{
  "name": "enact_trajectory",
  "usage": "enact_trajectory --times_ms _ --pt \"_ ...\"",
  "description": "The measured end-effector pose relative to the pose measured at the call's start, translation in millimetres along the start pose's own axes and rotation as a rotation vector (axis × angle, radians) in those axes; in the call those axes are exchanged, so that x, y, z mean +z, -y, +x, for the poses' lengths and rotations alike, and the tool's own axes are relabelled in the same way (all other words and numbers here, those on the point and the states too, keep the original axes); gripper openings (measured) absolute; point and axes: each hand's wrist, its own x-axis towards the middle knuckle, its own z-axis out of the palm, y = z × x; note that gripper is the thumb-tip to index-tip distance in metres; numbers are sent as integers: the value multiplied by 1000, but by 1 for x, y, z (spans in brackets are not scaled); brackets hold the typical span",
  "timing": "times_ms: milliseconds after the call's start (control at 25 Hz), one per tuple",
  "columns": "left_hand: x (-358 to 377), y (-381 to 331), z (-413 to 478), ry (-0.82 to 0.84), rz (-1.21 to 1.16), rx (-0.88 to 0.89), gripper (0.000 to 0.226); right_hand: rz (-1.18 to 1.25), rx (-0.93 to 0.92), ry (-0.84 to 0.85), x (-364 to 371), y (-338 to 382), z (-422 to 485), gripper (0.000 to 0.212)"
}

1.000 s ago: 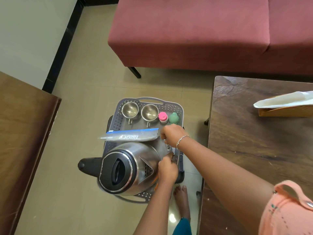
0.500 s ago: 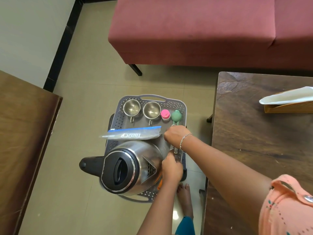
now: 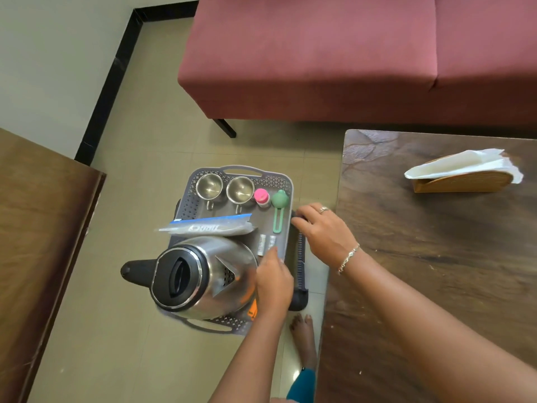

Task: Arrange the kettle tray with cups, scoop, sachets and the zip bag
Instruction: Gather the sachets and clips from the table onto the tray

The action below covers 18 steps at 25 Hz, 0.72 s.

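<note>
While the left hand [image 3: 273, 279] presses gathered fingertips on the sachets [image 3: 266, 244] by the kettle [image 3: 203, 276], the right hand [image 3: 322, 228] rests loosely spread on the tray [image 3: 286, 228] rim. Sachets look light and slippery; pinch their edges.

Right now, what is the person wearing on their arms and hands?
Both forearms are bare, with no gloves. The right hand has a ring on one finger and a thin, silvery chain bracelet at the wrist. The left hand shows no jewellery from this view. At the lower right edge nothing of a sleeve shows.
</note>
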Motion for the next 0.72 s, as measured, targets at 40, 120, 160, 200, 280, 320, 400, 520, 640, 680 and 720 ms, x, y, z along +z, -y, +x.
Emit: enact_trajectory --times_ms 40,120,160,200,280,320,400,520,640,680,720 --pt "3 -6 -9 -66 25 65 39 -2 53 -46 -12 -3 -18 23" --pt "16 -19 -29 -193 97 233 42 -8 175 -95 -31 -13 -60 24" --pt "25 -28 -40 -209 118 301 45 -12 232 -111 -38 -19 -83 25" --pt "35 -40 -51 -191 138 362 48 -15 278 -122 -45 -25 -106 26" --pt "57 -65 -73 -134 213 462 49 -22 331 -144 -59 -40 -147 24" --pt "70 -81 -85 -106 257 516 48 -31 356 -158 -70 -50 -166 22" --pt "101 -109 -108 -61 315 631 46 -46 436 -189 -94 -71 -203 18" --pt "148 -144 -134 13 344 829 42 -89 592 -207 -132 -108 -261 19" --pt "184 -182 -150 103 396 977 39 -131 754 -244 -168 -144 -324 16" --pt "195 -196 -155 120 415 1033 38 -155 819 -261 -180 -156 -350 15" --pt "206 -210 -159 135 434 1084 37 -185 884 -280 -192 -167 -377 18"
